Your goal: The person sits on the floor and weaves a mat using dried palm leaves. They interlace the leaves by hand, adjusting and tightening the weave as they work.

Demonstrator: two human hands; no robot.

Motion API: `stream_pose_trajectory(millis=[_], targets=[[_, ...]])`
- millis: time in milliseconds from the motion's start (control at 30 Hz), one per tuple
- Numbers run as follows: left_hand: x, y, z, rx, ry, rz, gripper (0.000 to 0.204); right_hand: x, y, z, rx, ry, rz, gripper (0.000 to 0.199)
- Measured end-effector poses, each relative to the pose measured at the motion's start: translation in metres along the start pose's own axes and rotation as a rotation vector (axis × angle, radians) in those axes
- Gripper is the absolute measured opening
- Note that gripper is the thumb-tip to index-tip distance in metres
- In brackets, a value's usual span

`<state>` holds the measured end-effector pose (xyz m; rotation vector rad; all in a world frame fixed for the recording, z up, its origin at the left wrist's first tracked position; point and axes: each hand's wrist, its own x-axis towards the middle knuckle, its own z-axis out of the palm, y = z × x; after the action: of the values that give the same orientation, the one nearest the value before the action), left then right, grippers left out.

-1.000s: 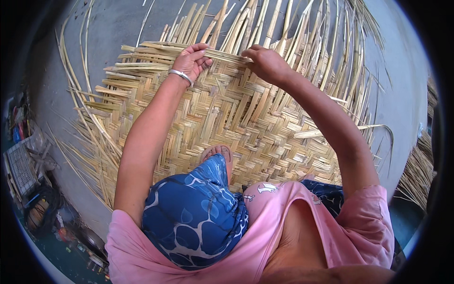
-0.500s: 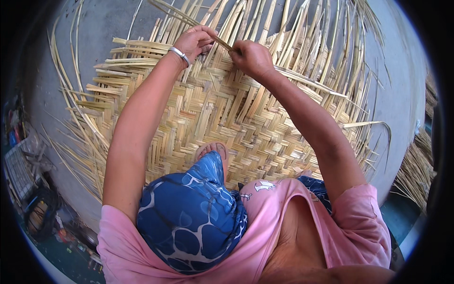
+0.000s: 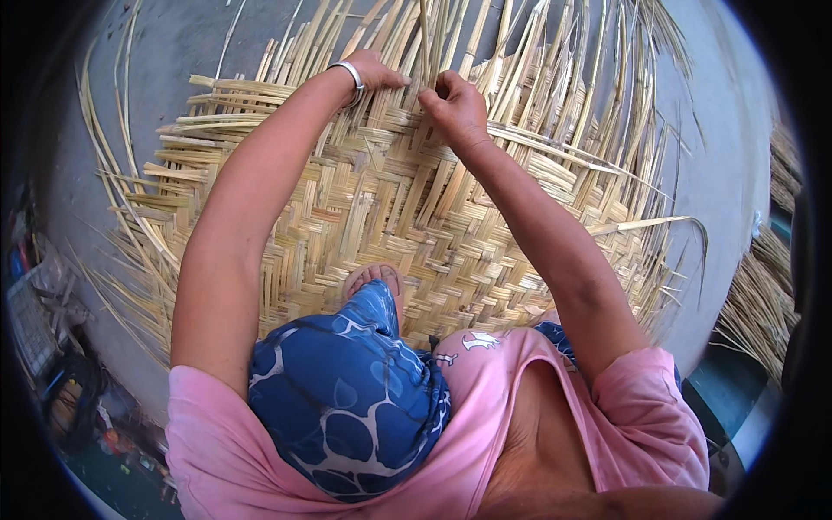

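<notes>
A: Entry: the strip [image 3: 425, 39] in work was a pale, flat length standing at the far edge of the woven mat [image 3: 390, 217]. Its long axis ran almost straight away from the person, free end pointing to the top of the view, base tucked into the weave between the two hands.

B: Hands?

A: Right hand [image 3: 455, 104] was closed in a pinch, fingertips on the strip's base. Left hand [image 3: 377, 71], with a metal bangle [image 3: 351, 74] on the wrist, lay half open, fingers flat, pressing the neighbouring strips down. Whether it gripped one, I could not tell; the fingers were partly hidden among the stalks.

B: Surroundings?

A: The mat lay on a grey floor [image 3: 173, 43], loose ends fanning out all round. One foot [image 3: 373, 279] rested on the woven part. A separate bundle of strips [image 3: 767, 295] sat at the right rim.

B: Risks?

A: Judged: bending the strip sharply at its base could split or kink it. If the left hand lifted, the pressed rows might spring up and loosen the weave.
</notes>
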<state>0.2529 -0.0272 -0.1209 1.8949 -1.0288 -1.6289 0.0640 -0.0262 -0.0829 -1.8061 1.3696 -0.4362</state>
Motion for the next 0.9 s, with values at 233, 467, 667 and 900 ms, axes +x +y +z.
stream_pose_trajectory(millis=[233,467,667,900], targets=[[-0.009,-0.010,0.006,-0.295,0.062,0.055,0.050,0.011,0.018,0.015,0.194,-0.023,0.243,0.029],[-0.026,-0.015,0.002,-0.632,-0.075,0.102,0.035,0.010,-0.002,-0.001,-0.252,-0.325,-0.097,0.035],[-0.029,-0.028,-0.006,-0.906,0.017,0.228,0.024,0.031,0.015,0.002,-0.242,-0.439,-0.109,0.032],[-0.033,-0.027,-0.015,-0.802,0.096,0.179,0.024,0.038,0.019,0.003,-0.165,-0.511,-0.085,0.031]])
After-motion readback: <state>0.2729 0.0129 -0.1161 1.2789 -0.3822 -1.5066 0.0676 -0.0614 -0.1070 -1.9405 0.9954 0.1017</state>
